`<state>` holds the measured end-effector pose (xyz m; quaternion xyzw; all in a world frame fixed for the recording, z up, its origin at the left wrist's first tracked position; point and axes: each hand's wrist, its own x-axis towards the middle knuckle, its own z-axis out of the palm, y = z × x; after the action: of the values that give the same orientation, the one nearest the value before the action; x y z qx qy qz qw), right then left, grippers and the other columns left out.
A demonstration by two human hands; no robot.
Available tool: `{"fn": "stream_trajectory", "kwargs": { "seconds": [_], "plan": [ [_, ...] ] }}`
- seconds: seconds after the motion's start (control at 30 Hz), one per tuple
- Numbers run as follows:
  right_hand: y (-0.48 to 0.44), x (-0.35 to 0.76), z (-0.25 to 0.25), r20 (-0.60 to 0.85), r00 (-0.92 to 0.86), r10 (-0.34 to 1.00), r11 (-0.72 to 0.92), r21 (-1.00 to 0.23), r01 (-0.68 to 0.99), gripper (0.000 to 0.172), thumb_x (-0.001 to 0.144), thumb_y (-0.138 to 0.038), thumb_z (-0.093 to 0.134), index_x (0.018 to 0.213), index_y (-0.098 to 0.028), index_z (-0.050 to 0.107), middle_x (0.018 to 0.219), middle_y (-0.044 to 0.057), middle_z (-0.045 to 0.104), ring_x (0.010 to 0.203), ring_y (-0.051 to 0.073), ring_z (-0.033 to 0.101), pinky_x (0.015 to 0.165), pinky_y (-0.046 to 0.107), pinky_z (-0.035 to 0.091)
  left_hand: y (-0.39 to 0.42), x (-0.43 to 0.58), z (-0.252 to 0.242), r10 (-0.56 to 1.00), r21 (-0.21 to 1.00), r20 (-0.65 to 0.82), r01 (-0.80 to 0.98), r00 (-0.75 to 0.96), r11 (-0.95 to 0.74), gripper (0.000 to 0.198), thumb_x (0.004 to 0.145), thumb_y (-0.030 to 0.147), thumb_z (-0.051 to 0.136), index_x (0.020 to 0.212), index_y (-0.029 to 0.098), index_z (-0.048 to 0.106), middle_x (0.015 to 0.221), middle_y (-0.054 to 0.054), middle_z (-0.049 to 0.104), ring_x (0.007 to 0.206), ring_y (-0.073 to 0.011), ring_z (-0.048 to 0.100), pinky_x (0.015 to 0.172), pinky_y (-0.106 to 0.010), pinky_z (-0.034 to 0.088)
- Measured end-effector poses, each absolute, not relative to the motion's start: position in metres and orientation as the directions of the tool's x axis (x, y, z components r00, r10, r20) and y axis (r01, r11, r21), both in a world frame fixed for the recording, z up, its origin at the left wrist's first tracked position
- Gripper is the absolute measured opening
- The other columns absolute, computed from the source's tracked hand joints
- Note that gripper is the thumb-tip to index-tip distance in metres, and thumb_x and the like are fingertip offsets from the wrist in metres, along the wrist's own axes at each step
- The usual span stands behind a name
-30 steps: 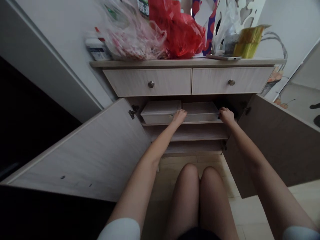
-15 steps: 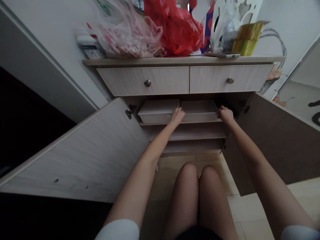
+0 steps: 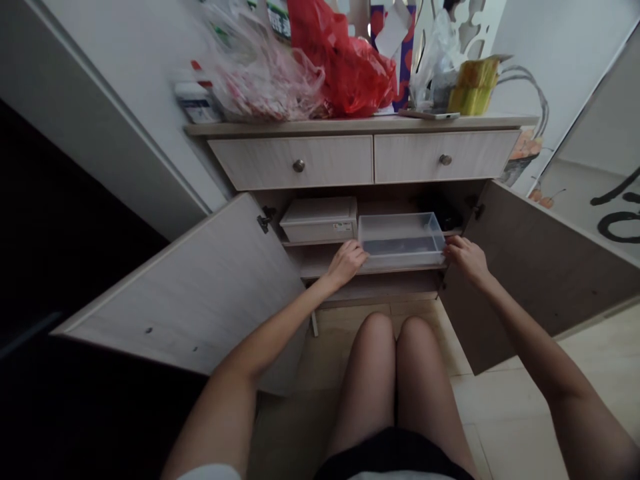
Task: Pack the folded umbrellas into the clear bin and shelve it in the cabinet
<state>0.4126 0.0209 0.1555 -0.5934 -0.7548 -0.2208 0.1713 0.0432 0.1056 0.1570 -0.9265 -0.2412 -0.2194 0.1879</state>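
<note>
A clear plastic box (image 3: 401, 248) without a lid is partly out of the cabinet's upper shelf, in front of its edge. My left hand (image 3: 348, 261) grips its left front corner with fingers closed. At the right front corner my right hand (image 3: 465, 256) is closed on the box too. Only a few marks show on the box's bottom; I make out nothing in it. Just left of it, a white lidded box (image 3: 320, 220) with a small label sits on the upper shelf.
Both cabinet doors, left (image 3: 200, 293) and right (image 3: 535, 273), stand open beside my arms. A dark object (image 3: 440, 210) lies at the shelf's right. Above the drawers, the cabinet top (image 3: 350, 127) bears a red bag (image 3: 345, 67), a phone and yellow tape rolls (image 3: 473, 87).
The clear box has come out of the shelf toward me and lower, with both hands on it. The white box has stayed on the shelf. The view has shifted slightly.
</note>
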Motion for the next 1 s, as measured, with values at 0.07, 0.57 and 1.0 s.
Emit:
{"fn": "stream_trajectory", "kwargs": {
  "seconds": [0.07,0.57,1.0],
  "plan": [
    [-0.007,0.408,0.144,0.509,-0.256,0.822,0.227,0.119,0.967,0.028,0.097,-0.028,0.048,0.091,-0.021,0.074,0.112,0.008,0.067,0.091,0.020,0.058,0.069,0.028,0.041,0.077,0.035,0.147,0.353,-0.244,0.491,0.514,0.797,-0.822,0.026,0.097,0.020,0.045,0.093,0.017,0.070,0.083,-0.008,0.067,0.095,-0.0221,0.053,0.087,-0.039,0.043],
    [-0.105,0.371,0.096,0.361,-0.269,0.893,0.261,0.071,0.963,0.017,0.094,-0.020,0.055,0.088,-0.022,0.071,0.111,0.005,0.069,0.090,0.019,0.062,0.069,0.029,0.043,-0.015,-0.002,0.079,0.384,-0.103,0.513,0.499,0.768,-0.860,0.024,0.097,0.019,0.047,0.088,0.018,0.069,0.076,-0.006,0.064,0.089,-0.0212,0.053,0.081,-0.036,0.044],
    [-0.094,0.369,0.084,0.391,-0.392,0.833,0.397,0.071,0.915,0.026,0.093,-0.010,0.048,0.084,-0.020,0.070,0.112,0.006,0.068,0.095,0.019,0.062,0.079,0.029,0.048,0.000,0.008,0.055,0.900,0.694,0.364,0.575,0.240,-0.434,0.057,0.090,0.057,0.050,0.132,0.020,0.058,0.134,-0.016,0.058,0.123,-0.0278,0.054,0.103,-0.046,0.042]
  ]
}}
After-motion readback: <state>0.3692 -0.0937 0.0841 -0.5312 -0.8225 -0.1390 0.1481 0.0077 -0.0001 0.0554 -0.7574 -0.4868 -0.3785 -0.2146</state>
